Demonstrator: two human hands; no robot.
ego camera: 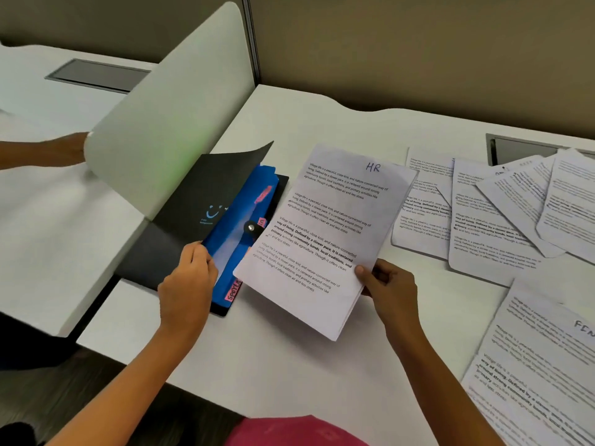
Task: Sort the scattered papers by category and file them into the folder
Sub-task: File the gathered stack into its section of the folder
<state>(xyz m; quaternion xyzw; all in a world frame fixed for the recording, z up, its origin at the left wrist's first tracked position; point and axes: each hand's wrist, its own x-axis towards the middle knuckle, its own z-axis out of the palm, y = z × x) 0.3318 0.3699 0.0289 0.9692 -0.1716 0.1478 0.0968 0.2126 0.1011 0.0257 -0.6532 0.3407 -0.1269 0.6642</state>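
A black expanding folder lies open at the desk's left edge, with blue dividers and pink tabs showing inside. My left hand pinches the front cover and a blue divider at their lower corner, holding a pocket apart. My right hand grips a thin stack of printed sheets marked "HR" by its lower right edge. That stack hovers tilted just right of the folder, with its left corner over the dividers.
Several loose printed sheets lie fanned out on the white desk at the right, one marked "FIN" near the front. A white partition rises left of the folder. Another person's hand shows behind it.
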